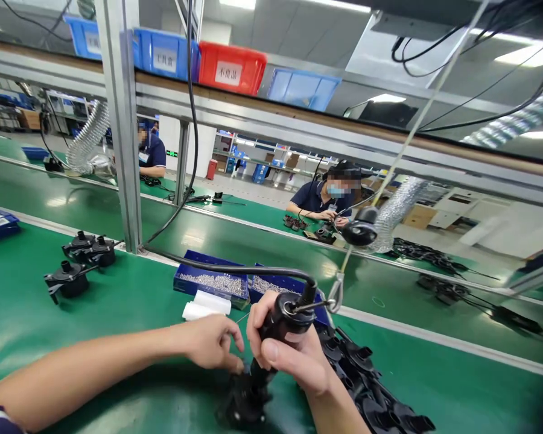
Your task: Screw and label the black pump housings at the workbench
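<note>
My right hand (294, 349) is wrapped around a black electric screwdriver (286, 316), held upright with its cord at the top and hanging from a cable hook. Below its lower end is a black plastic housing (244, 404) on the green mat, blurred. Whether the bit touches a screw is hidden. My left hand (215, 342) reaches in from the left, its fingers bent and apart, with the lowest fingertip close to the top of that housing. Nothing shows between those fingers, and I cannot tell whether they touch the housing.
Blue trays of small screws (212, 282) and white rolls (207, 305) lie beyond my hands. Black housings stand at left (70, 278) and pile up at right (366, 380). A metal post (127, 132) rises behind. Co-workers sit across the line.
</note>
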A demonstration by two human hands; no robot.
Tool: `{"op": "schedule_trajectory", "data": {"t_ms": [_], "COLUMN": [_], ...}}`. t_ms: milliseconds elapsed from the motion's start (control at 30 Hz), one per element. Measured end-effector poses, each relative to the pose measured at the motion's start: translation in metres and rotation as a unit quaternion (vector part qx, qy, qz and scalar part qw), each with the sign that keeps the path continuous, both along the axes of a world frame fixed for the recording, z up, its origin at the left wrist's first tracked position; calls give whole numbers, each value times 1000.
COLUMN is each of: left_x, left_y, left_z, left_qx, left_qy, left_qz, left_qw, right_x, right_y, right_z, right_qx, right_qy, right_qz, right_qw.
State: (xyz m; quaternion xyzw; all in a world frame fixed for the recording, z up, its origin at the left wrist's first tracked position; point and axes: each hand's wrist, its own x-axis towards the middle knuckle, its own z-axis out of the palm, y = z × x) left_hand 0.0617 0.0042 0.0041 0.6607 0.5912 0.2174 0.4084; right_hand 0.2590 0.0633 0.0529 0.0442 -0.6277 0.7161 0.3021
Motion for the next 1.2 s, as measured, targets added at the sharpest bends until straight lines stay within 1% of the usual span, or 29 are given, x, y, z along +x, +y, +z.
{"op": "schedule_trajectory", "data": {"t_ms": [33,100,133,200,233,300,400,500,600,700,767,867,933,1067,1133,1200], "left_x": [-8,-26,-35,-51,-58,-65,-66,-67,-71,-76,-78,-80,-81,-82,-82,-82], "left_y": [9,33,47,73,84,101,114,121,126,131,134,138,140,139,138,138], "left_z": [10,29,36,42,40,30,11,-2,-10,-16,-20,-25,-27,-28,-28,-25], "left_qx": [48,126,139,126,113,85,63,61,69,79,87,99,110,137,149,165], "left_qy": [70,194,227,261,274,293,302,304,304,300,295,288,282,264,254,245], "left_qz": [18,74,102,128,127,112,84,76,78,77,75,69,66,67,73,89], "left_qw": [996,970,958,948,947,946,948,948,947,948,949,950,951,952,953,951], "right_x": [0,-1,-1,-1,-1,0,3,6,8,6,4,-2,-8,-23,-31,-37], "right_y": [2,5,5,4,2,-2,-4,1,6,5,1,-5,-7,-13,-18,-23], "right_z": [-1,0,1,6,9,17,26,28,27,29,32,31,24,3,-3,-4], "right_qx": [6,10,12,14,14,13,11,2,-2,-29,-44,-60,-71,-80,-90,-89], "right_qy": [2,0,-5,-29,-45,-78,-97,-69,-36,-26,-21,5,39,116,113,77], "right_qz": [0,-2,-7,-37,-63,-130,-215,-254,-276,-294,-292,-257,-223,-141,-107,-108], "right_qw": [1000,1000,1000,999,997,988,972,965,960,955,955,965,971,980,984,987]}}
